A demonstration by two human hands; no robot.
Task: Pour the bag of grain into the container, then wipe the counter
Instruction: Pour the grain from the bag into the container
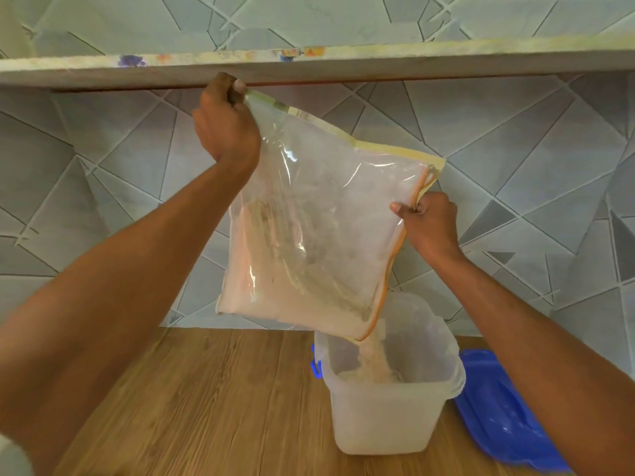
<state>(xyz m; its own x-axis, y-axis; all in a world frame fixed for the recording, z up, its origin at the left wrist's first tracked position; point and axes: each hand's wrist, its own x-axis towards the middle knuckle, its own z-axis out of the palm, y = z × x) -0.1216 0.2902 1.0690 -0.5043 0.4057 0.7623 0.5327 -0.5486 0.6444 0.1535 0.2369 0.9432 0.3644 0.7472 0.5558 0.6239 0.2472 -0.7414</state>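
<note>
A clear plastic bag of grain [319,228] hangs tilted above the counter, its lower right corner over a translucent white container [388,417]. My left hand [225,123] pinches the bag's top left corner high up, just under the shelf. My right hand [431,223] grips the bag's right edge. Pale grain [372,362] streams from the low corner into the container and forms a small heap at its bottom. The container stands upright on the wooden counter [206,407], with a blue clip on its left side.
A blue lid [498,410] lies on the counter to the right of the container, partly under my right forearm. A shelf [378,63] runs across the top, close above my left hand. Grey geometric tiles [515,166] cover the wall behind.
</note>
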